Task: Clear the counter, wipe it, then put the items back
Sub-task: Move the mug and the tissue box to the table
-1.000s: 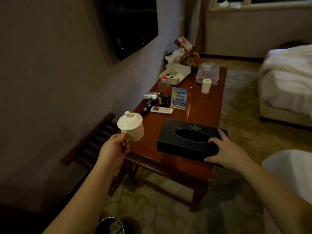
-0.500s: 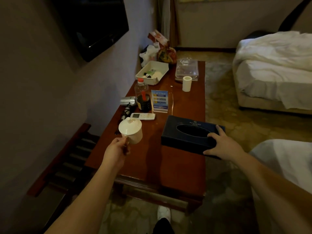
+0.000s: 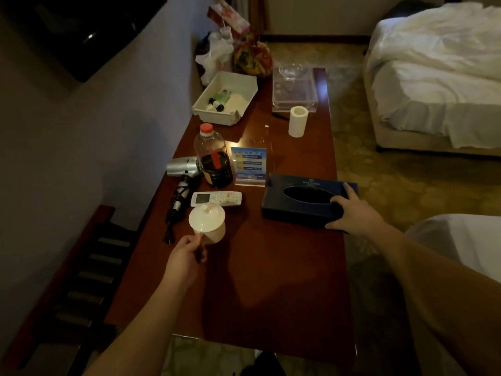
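The left hand (image 3: pixel 187 253) pinches the handle of a white lidded cup (image 3: pixel 207 223), which sits or hovers just above the near-left part of the wooden counter (image 3: pixel 271 280); whether it touches the wood cannot be told. The right hand (image 3: pixel 352 213) grips the near-right corner of a dark blue tissue box (image 3: pixel 303 199) at the counter's right edge, thumb against the side and fingers over the top.

Beyond the cup lie a white remote control (image 3: pixel 217 198), a hair dryer (image 3: pixel 183 169) with its cord, a partly filled bottle with a red cap (image 3: pixel 212 156), a blue sign stand (image 3: pixel 249 165), a paper roll (image 3: pixel 297 121), a white tray (image 3: pixel 226 97) of toiletries and a clear acrylic box (image 3: pixel 294 89).

Judging by this, the near half of the counter is bare, and the task looks to be either late in clearing or in the putting-back stage; the view does not settle which. No cloth is visible.
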